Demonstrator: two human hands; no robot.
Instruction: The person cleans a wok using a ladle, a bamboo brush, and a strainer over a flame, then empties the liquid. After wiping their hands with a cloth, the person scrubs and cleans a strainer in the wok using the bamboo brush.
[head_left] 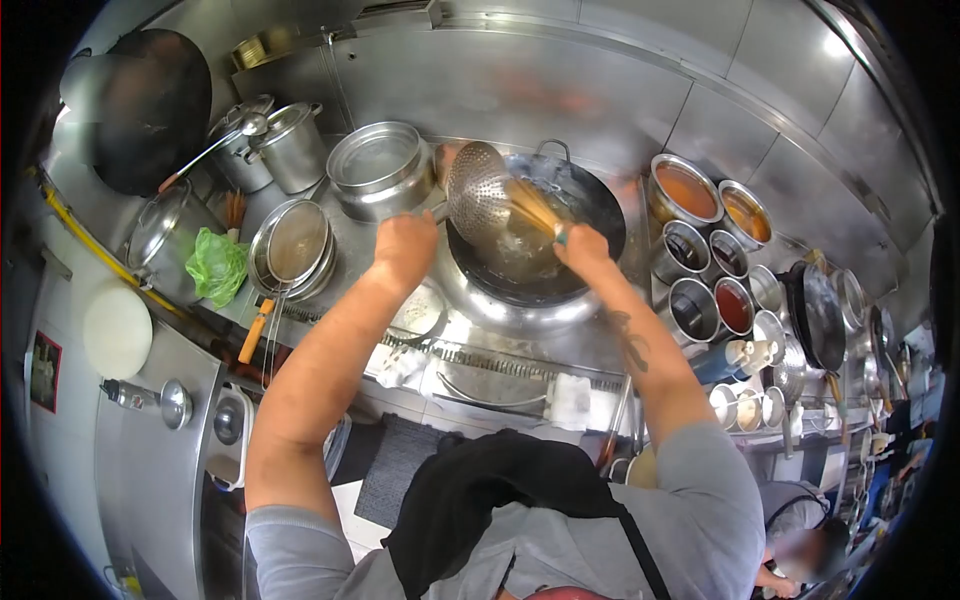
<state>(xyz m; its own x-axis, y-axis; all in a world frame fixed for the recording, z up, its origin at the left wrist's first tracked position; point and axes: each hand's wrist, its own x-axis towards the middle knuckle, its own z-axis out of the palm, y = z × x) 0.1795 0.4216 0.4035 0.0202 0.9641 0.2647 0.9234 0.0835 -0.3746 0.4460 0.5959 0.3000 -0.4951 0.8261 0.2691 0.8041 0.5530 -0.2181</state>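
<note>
My left hand is closed round the handle of a perforated metal skimmer, which is tilted over the left side of a dark wok. In my right hand is a bamboo wok brush. Its bristles point left, at or very close to the skimmer's bowl; I cannot tell whether they touch. Cloudy liquid lies in the bottom of the wok, below both tools.
Left of the wok stand a large round pot and stacked strainers, with a green plastic bag beyond. Sauce containers crowd the right side. A white cloth hangs at the front edge. Another person is at lower right.
</note>
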